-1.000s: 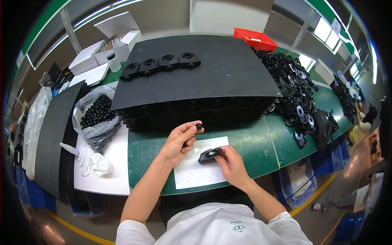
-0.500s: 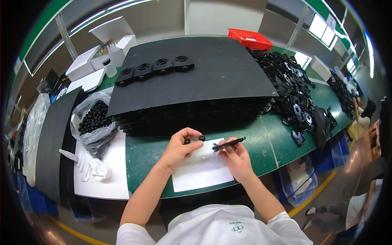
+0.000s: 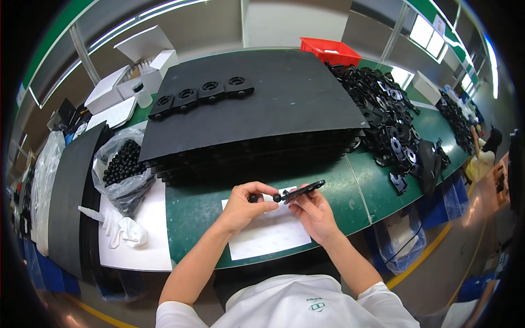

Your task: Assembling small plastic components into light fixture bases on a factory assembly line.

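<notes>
**Four pieces laid out, a heap still waiting**

Over the white paper sheet (image 3: 268,232) at the near edge of the green worktop (image 3: 191,210), the left hand (image 3: 243,206) pinches a small black ball (image 3: 276,198) between thumb and forefinger, its other fingers curled in. The right hand (image 3: 313,213) grips a flat black bracket (image 3: 302,191) by its near end, thumb and fingers closed on it, the part tilted up toward the right. Ball and bracket end meet, or nearly so; whether the ball is seated cannot be told.

As for progress, it looks early. Only four finished black pieces (image 3: 201,94) sit in a row near the far left corner of the black sheet stack (image 3: 257,104), and most of that top sheet is bare. A large heap of loose brackets (image 3: 391,117) lies along the right edge of the worktop, and a clear bag of black balls (image 3: 123,164) sits at the left side of the stack, still well filled. A white glove (image 3: 124,229) rests on white board by the near left edge. I judge most of the work remains.
</notes>
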Action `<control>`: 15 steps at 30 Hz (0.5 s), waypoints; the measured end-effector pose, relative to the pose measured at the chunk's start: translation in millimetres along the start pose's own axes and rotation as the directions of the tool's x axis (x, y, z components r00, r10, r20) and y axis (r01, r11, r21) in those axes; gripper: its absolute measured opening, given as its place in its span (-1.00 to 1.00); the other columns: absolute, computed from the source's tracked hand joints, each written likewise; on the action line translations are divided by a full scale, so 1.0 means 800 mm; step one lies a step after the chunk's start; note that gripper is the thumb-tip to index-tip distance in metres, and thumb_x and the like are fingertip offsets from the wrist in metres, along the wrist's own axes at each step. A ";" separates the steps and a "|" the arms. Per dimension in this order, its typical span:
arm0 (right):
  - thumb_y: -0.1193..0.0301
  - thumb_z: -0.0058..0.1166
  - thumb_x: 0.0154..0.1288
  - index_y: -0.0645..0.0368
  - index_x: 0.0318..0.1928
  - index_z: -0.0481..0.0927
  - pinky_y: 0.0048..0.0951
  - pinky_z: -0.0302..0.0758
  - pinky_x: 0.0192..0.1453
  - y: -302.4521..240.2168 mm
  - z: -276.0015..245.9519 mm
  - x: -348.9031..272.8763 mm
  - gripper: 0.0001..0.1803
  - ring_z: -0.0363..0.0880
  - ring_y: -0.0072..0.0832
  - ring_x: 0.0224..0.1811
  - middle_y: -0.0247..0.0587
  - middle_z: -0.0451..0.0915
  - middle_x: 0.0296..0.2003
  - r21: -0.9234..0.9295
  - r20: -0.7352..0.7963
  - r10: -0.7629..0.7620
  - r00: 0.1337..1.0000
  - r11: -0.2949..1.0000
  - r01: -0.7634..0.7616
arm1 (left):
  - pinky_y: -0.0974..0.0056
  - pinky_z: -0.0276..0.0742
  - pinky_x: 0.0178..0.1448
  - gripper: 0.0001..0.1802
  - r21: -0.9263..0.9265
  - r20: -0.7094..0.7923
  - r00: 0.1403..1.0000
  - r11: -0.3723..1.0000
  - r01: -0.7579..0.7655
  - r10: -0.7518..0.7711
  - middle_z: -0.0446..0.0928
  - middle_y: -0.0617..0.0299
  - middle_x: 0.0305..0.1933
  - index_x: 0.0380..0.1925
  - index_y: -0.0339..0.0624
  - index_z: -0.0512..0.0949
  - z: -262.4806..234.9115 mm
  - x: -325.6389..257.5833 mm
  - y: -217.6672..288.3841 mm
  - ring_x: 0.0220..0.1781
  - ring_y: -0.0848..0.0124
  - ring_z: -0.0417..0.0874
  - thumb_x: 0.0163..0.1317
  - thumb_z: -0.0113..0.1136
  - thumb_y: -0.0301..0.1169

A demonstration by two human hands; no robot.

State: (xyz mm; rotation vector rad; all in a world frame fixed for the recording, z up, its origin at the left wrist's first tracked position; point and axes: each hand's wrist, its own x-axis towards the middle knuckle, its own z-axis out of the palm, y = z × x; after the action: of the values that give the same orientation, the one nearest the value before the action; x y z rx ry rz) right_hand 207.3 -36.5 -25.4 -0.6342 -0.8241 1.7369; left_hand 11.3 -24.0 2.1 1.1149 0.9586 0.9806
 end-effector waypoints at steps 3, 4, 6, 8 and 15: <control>0.46 -0.05 0.34 0.08 -0.09 0.44 -0.47 0.37 0.02 0.000 0.002 -0.001 -0.84 0.45 -0.56 -0.11 -0.34 0.50 -0.16 -0.004 -0.013 0.001 1.000 1.000 -0.002 | 0.54 0.13 -0.49 -0.74 0.038 -0.006 1.000 0.999 -0.016 0.016 0.34 0.48 -0.63 -0.35 -0.20 0.62 0.001 -0.001 -0.001 -0.59 0.70 0.25 -0.14 0.36 -0.55; 0.47 -0.06 0.34 0.08 -0.09 0.44 -0.47 0.37 0.02 0.000 0.002 -0.001 -0.85 0.45 -0.56 -0.11 -0.34 0.50 -0.16 -0.007 -0.020 0.003 1.000 1.000 -0.003 | 0.54 0.13 -0.49 -0.74 0.039 -0.005 1.000 0.999 -0.016 0.017 0.34 0.48 -0.63 -0.35 -0.20 0.62 0.001 -0.001 -0.001 -0.59 0.70 0.25 -0.14 0.36 -0.55; 0.47 -0.07 0.34 0.12 -0.08 0.43 -0.49 0.37 0.02 0.000 0.002 -0.001 -0.84 0.45 -0.58 -0.13 -0.32 0.51 -0.16 -0.015 -0.022 0.004 1.000 1.000 -0.005 | 0.54 0.13 -0.49 -0.71 0.067 -0.003 0.999 0.997 -0.044 0.045 0.39 0.45 -0.60 -0.34 -0.20 0.62 0.000 0.000 -0.002 -0.59 0.70 0.24 -0.17 0.39 -0.54; 0.47 -0.08 0.35 0.16 -0.08 0.43 -0.51 0.37 0.02 0.000 0.001 -0.002 -0.83 0.44 -0.60 -0.14 -0.30 0.52 -0.16 -0.023 -0.026 0.003 1.000 1.000 -0.004 | 0.53 0.15 -0.48 -0.74 0.073 -0.008 0.996 0.994 -0.083 0.083 0.40 0.45 -0.59 -0.41 -0.21 0.61 0.007 0.000 0.003 -0.58 0.69 0.26 -0.20 0.40 -0.55; 0.45 0.03 0.29 0.21 -0.08 0.47 -0.65 0.37 -0.17 -0.005 0.006 -0.001 -0.78 0.47 -0.69 -0.33 -0.38 0.57 -0.33 -0.148 -0.052 0.023 0.998 0.989 -0.030 | 0.51 0.09 -0.53 -0.79 0.223 0.009 0.982 0.957 -0.185 0.188 0.44 0.46 -0.61 -0.60 -0.19 0.59 0.004 0.001 -0.005 -0.62 0.70 0.19 -0.25 0.48 -0.45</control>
State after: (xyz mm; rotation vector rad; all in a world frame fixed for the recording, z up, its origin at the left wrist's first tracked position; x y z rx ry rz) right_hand 206.3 -37.8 -19.1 -0.7883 -0.9200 1.6874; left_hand 15.3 -24.5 -1.8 1.4100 1.0044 1.0508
